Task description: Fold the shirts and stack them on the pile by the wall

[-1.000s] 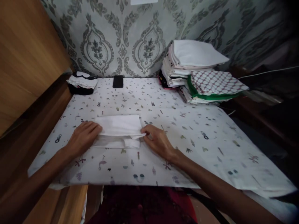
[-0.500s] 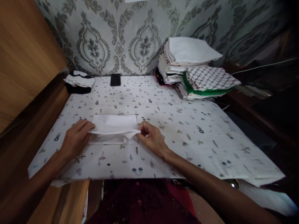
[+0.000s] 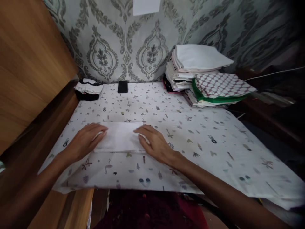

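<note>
**Clerk:** Nearest entry?
**Keeper:** Dark red garment (image 3: 147,210), at the bottom edge, below the near rim of the tabletop (image 3: 214,152). The tabletop's cover is white, printed with small figures.

**Clerk:** The hands?
**Keeper:** Left hand (image 3: 83,142): palm down, grip spread, fingers lying flat on the left end of the folded white cloth (image 3: 119,137). Right hand (image 3: 156,143): palm down, grip spread, fingers flat on the cloth's right end.

**Clerk:** Location of the cloth?
**Keeper:** Flat on the near-left part of the tabletop, between the two hands, its long side towards the person.

**Clerk:** Farther back?
**Keeper:** Black phone (image 3: 122,86), at the far edge by the wall. Left of it is a small pile of black and white fabric (image 3: 88,89). To the right is a tall stack of folded cloths (image 3: 197,63), white on top. Beside the stack is a lower pile topped by a dotted cloth with green border (image 3: 221,86).

**Clerk:** Surroundings?
**Keeper:** Wooden panel (image 3: 28,63) along the left. Patterned wallpaper (image 3: 126,47) behind, with a white paper sheet (image 3: 146,6) on it.
</note>
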The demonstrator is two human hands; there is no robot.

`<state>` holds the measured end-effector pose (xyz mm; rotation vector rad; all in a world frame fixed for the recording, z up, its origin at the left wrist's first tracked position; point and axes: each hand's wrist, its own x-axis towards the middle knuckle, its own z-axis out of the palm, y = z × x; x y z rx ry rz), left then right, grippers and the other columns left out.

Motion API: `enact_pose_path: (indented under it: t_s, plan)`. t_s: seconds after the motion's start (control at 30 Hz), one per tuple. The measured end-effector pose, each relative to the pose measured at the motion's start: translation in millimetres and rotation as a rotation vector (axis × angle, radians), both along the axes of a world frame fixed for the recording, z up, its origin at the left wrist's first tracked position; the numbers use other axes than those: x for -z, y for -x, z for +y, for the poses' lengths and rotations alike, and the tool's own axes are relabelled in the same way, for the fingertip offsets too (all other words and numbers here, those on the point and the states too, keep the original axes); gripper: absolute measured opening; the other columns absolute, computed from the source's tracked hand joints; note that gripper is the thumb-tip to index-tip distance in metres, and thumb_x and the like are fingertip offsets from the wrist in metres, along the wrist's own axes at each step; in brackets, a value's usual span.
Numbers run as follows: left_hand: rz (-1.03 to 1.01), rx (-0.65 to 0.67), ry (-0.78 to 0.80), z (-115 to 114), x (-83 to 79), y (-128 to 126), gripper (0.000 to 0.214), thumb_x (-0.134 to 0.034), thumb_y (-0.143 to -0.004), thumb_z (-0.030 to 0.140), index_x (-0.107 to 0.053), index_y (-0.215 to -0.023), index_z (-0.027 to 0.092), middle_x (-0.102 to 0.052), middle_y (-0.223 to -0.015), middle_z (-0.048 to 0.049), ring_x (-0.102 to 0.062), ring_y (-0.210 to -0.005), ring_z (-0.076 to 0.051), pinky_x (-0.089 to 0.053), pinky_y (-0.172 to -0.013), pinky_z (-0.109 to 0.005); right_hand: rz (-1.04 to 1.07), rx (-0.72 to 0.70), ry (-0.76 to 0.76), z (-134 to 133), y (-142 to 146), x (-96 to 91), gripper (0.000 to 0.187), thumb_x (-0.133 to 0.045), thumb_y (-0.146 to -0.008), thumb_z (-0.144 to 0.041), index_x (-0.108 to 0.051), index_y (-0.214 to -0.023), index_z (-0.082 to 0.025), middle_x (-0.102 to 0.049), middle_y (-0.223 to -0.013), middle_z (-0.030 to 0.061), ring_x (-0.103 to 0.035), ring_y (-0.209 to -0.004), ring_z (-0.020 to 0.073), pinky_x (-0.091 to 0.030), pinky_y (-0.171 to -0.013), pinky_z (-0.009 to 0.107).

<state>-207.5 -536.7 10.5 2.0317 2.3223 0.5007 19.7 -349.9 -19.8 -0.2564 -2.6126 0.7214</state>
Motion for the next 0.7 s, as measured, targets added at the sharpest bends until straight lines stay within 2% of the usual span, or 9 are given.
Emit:
enact_pose_path:
  t_s: [0.03,0.1,0.17,0.27,0.33,0.5,0.63,0.7]
  plan:
    - [0.002,-0.044,-0.034,13.1,4.9,-2.6,0.047,-0.030,-0.104,0.044,-0.063,-0.124,0.017,-0.069,-0.122,-0.0118,-0.062,-0.115,-0.025,-0.047,-0.102,-0.042,-0.014,0.027,-0.038,-1.7,16.3,0.9,0.036,-0.036,-0.100,-0.023,-0.060,-0.126,-0.015,-0.063,-0.129,0.0151,-0.059,-0.119,0.0256,-0.049,-0.101,0.047]
    - [0.039,-0.098,-0.056,38.4,24.4,-8.8,0.053,-0.024,-0.104,0.041,-0.056,-0.135,0.012,-0.062,-0.137,-0.0163,-0.055,-0.129,-0.026,-0.041,-0.111,-0.045,-0.097,0.075,-0.118,-5.3,47.3,9.5,0.045,-0.034,-0.102,-0.029,-0.053,-0.139,-0.011,-0.048,-0.150,0.0184,-0.042,-0.141,0.0295,-0.035,-0.116,0.053]
    - [0.090,-0.108,0.007,55.4,50.2,-13.9,0.057,-0.023,-0.104,0.039,-0.048,-0.144,0.008,-0.051,-0.150,-0.0196,-0.045,-0.141,-0.028,-0.035,-0.117,-0.047,-0.208,0.104,-0.157,-7.1,68.6,24.0,0.053,-0.031,-0.104,-0.035,-0.045,-0.147,-0.007,-0.039,-0.158,0.0196,-0.029,-0.150,0.0299,-0.024,-0.122,0.053]
    - [0.147,-0.119,0.104,58.5,79.0,-14.9,0.062,-0.024,-0.104,0.045,-0.036,-0.152,0.008,-0.038,-0.159,-0.0196,-0.032,-0.150,-0.029,-0.027,-0.121,-0.050,-0.310,0.115,-0.166,-5.5,76.4,44.4,0.064,-0.026,-0.105,-0.048,-0.039,-0.151,-0.004,-0.035,-0.160,0.0194,-0.024,-0.152,0.0284,-0.017,-0.125,0.050]
    - [0.161,-0.144,0.134,51.4,85.2,-11.1,0.068,-0.025,-0.103,0.051,-0.032,-0.155,0.008,-0.034,-0.161,-0.0192,-0.028,-0.152,-0.028,-0.024,-0.122,-0.051,-0.323,0.124,-0.171,-3.2,71.8,51.0,0.069,-0.025,-0.104,-0.054,-0.037,-0.152,-0.006,-0.034,-0.161,0.0183,-0.024,-0.152,0.0277,-0.015,-0.125,0.049]
    - [0.144,-0.216,0.182,37.8,81.2,-0.3,0.073,-0.026,-0.100,0.060,-0.034,-0.154,0.010,-0.032,-0.162,-0.0177,-0.026,-0.152,-0.029,-0.021,-0.122,-0.053,-0.306,0.137,-0.162,-0.8,61.8,50.1,0.068,-0.031,-0.102,-0.058,-0.038,-0.153,-0.012,-0.034,-0.161,0.0149,-0.024,-0.152,0.0281,-0.015,-0.126,0.048]
    - [0.125,-0.241,0.133,33.7,86.8,2.5,0.073,-0.031,-0.098,0.060,-0.037,-0.151,0.010,-0.036,-0.160,-0.0183,-0.030,-0.150,-0.031,-0.025,-0.120,-0.052,-0.331,0.215,-0.151,0.0,55.0,44.1,0.068,-0.039,-0.101,-0.054,-0.038,-0.152,-0.008,-0.034,-0.161,0.0192,-0.023,-0.152,0.0315,-0.018,-0.123,0.052]
    - [0.110,-0.250,0.073,31.3,91.8,7.2,0.070,-0.032,-0.096,0.058,-0.043,-0.148,0.011,-0.043,-0.156,-0.0187,-0.036,-0.147,-0.032,-0.030,-0.118,-0.052,-0.352,0.277,-0.137,3.9,49.7,38.0,0.063,-0.041,-0.102,-0.047,-0.040,-0.150,-0.007,-0.038,-0.158,0.0202,-0.030,-0.148,0.0318,-0.024,-0.120,0.050]
